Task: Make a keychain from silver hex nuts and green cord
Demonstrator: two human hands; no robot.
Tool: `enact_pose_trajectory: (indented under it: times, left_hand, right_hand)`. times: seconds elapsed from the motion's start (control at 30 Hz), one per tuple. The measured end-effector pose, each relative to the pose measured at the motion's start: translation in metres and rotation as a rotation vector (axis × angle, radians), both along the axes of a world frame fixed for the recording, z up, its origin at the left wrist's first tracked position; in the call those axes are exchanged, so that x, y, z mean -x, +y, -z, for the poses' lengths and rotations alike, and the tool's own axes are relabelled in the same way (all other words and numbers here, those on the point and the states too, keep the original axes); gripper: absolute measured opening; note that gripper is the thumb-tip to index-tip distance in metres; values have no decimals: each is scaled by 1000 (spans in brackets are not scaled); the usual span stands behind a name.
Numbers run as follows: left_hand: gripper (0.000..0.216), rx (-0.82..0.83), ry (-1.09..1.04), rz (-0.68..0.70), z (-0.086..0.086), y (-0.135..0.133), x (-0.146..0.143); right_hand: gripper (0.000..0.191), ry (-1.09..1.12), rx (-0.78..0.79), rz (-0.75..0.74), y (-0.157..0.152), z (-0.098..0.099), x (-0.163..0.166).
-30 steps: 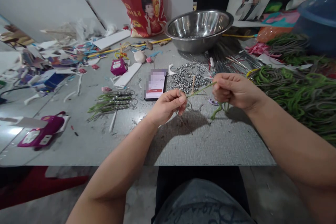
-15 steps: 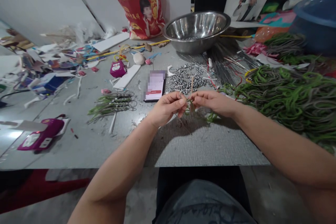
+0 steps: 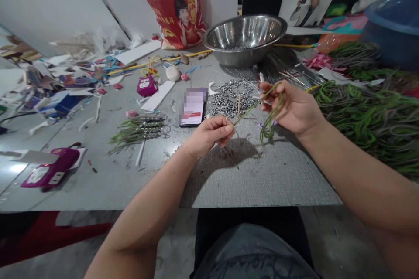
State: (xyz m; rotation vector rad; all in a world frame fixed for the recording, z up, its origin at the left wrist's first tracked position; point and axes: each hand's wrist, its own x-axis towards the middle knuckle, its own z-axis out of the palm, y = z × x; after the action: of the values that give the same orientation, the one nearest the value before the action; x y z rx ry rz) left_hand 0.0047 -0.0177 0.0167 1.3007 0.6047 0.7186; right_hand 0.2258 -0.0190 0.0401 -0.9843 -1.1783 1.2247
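Note:
A green cord [image 3: 251,108] runs taut and slanting upward between my two hands. My left hand [image 3: 214,133] pinches its lower end between thumb and fingers; thin strands hang below, too fine to make out. Higher and to the right, my right hand [image 3: 291,107] grips the cord, with its loose loops dangling under the fingers. Behind the hands lies a spread of silver beads [image 3: 225,100], with a small wooden stick [image 3: 239,105] standing among them. A phone [image 3: 193,107] with a lit screen lies just beyond my left hand.
A steel bowl [image 3: 245,54] stands at the back, beside a red bag [image 3: 176,13]. Green and grey cords [image 3: 366,122] are heaped at the right. Finished-looking beaded cord pieces [image 3: 140,130] lie at the left, near a purple tool [image 3: 54,168]. Scraps [image 3: 59,78] cover the far left.
My right hand has moved up and right, away from my left hand, drawing the green cord out between them. My left hand has stayed almost in place.

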Motion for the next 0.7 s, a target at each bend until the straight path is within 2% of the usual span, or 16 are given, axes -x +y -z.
enact_pose_trajectory:
  times: [0.2,0.33,0.5,0.6,0.7]
  left_hand:
    - [31,-22,220,102,-1,1,1]
    - [31,-26,324,175,-3,1,3]
    - [28,-37,422,317,-3,2,4]
    - [27,-46,410,310,-4,1,4]
    - [26,-47,354,262,-6,0,3]
  right_hand:
    - [37,1,20,83,7,2,-3]
    - [41,-8,-15,51,5,1,-3]
    - [36,75,-4,44,5,-3,-4]
    - [37,18,-1,89,5,-5,-3]
    - [37,-64,0,61,3,-9,-7]
